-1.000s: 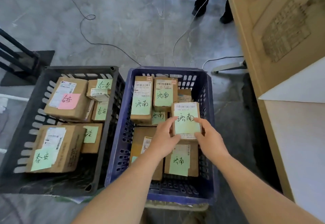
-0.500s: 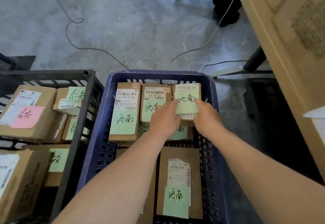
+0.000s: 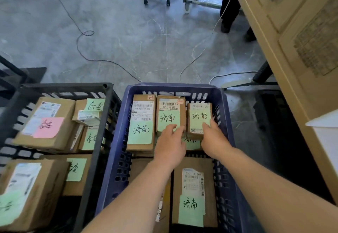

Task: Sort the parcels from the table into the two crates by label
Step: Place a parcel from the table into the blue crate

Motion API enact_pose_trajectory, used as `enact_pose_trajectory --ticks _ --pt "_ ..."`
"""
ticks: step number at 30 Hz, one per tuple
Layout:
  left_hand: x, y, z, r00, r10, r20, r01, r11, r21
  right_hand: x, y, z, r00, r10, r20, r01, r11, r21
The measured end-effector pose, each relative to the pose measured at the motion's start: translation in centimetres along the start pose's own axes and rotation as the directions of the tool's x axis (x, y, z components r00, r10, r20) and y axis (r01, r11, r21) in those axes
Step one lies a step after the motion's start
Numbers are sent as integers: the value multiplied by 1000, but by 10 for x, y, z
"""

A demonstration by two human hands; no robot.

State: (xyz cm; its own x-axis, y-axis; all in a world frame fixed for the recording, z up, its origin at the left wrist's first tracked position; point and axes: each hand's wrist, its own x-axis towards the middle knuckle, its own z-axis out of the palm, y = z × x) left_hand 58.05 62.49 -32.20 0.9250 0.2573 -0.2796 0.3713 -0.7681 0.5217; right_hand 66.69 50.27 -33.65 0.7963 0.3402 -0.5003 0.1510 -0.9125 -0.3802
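Reaching into the blue crate (image 3: 173, 87), both hands meet at a small parcel (image 3: 200, 115) lying in its far right corner, green label up. The right hand (image 3: 214, 139) holds it, thumb on the label and fingers (image 3: 212, 124) curled round its right edge. The left hand (image 3: 170, 145) lies over the near end of the middle parcel (image 3: 170, 110), fingers close together and pointing at the small parcel's left side; whether they grip it I cannot tell. A long parcel (image 3: 141, 123) lies against the middle parcel on the left, and a near parcel (image 3: 193, 192) shows between the forearms, all green-labelled. Just left, the black crate (image 3: 64, 86) holds more boxes, one with a pink label (image 3: 48, 126). A cable (image 3: 82, 50) loops over the grey floor beyond.
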Motion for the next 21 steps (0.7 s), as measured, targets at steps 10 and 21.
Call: enact_pose_trajectory --ticks 10,21 --pt "-136 9 -70 995 32 94 -44 991 129 -172 -58 -13 997 -49 -62 35 977 -212" --pt "-250 31 -150 949 305 73 -314 909 275 -340 -122 -41 935 -14 -355 -71 972 -223"
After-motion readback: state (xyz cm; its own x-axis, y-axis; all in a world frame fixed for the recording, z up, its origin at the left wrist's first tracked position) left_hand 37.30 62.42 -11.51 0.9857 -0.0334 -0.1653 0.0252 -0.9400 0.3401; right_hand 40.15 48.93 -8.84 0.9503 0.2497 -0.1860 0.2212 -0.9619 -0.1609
